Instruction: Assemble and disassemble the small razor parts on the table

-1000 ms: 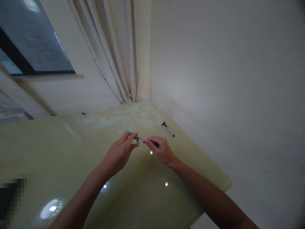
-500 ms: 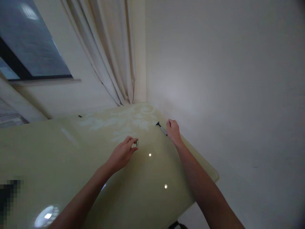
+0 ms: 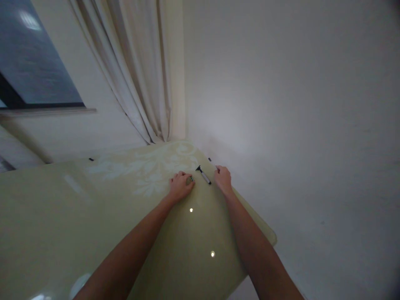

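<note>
My left hand [image 3: 181,186] is low over the glossy table, thumb and fingers closed on a small shiny cylinder [image 3: 192,178] that looks like a battery. Just to its right lies a razor [image 3: 204,175] with a dark head and a grey handle, apart from both hands. On the razor's other side, by the table's right edge, is my right hand [image 3: 223,178], its fingers curled together. Something pale shows at its fingertips, too small to make out.
The pale green table [image 3: 175,250] ends at a wall on the right. A small dark piece [image 3: 209,159] lies near that edge, and another dark piece [image 3: 91,159] is at the back left. Curtains [image 3: 137,75] hang behind the table beside a window [image 3: 40,62].
My left hand has moved forward and right with the cylinder, down close to the table beside the razor. My right hand stays near the edge, and a dark piece now shows beyond it.
</note>
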A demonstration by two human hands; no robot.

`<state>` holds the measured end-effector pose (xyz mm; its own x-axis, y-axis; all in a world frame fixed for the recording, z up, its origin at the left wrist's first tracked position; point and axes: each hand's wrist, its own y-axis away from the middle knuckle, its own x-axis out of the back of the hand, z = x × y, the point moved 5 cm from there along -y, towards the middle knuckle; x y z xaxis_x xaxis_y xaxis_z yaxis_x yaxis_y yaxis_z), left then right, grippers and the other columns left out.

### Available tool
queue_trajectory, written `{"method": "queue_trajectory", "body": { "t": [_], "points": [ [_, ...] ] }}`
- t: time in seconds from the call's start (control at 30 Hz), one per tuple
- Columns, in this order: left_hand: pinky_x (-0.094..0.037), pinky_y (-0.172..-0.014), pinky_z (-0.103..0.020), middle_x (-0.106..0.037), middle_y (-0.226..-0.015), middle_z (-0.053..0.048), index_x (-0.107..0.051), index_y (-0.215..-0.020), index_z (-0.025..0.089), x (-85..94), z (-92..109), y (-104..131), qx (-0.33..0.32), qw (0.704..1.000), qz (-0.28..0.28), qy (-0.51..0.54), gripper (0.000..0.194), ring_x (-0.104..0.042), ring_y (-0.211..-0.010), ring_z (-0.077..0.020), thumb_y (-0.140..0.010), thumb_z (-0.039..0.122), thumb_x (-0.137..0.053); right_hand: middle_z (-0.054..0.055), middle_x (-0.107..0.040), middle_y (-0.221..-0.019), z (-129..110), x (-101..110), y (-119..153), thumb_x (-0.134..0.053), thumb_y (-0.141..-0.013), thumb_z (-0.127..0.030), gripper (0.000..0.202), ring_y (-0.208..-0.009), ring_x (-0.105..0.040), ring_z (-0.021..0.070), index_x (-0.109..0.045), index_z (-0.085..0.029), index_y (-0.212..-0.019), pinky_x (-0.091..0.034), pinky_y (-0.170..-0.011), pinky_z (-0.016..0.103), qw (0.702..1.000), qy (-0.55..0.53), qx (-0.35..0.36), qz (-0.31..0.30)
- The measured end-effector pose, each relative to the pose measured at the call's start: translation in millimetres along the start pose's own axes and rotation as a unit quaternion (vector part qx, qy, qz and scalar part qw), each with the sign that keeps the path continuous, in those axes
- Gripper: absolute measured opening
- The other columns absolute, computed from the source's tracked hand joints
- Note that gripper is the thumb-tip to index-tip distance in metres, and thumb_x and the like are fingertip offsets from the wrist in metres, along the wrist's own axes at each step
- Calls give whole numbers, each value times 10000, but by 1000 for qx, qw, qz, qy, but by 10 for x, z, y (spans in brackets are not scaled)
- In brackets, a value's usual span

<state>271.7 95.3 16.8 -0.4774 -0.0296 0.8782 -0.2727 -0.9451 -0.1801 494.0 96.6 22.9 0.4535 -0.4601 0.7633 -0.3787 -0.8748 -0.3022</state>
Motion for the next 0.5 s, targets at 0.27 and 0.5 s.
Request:
{"method": "queue_trajectory", "body": {
  "t": [0.27, 0.5],
  "points": [
    [-392, -1028, -479, -633, -1302, -136, -688, -1275, 232, -44, -50, -27, -3, 1000, 14, -8, 446, -556, -1229, -332, -910, 478, -619, 104, -748, -1073, -51, -66, 82, -555, -931, -157, 270, -937, -660, 219, -767, -198, -1093, -457, -751, 281, 997, 74, 6, -6],
    [-401, -1031, -474, -643, -1284, -149, -686, -1289, 200, -67, -113, -32, 3, 1000, 31, 4, 489, -570, -1218, -338, -896, 491, -656, 106, -751, -1072, 2, -81, 110, -622, -892, -182, 264, -955, -674, 215, -755, -166, -1120, -462, -789, 276, 999, 45, 11, -16]
  ]
}}
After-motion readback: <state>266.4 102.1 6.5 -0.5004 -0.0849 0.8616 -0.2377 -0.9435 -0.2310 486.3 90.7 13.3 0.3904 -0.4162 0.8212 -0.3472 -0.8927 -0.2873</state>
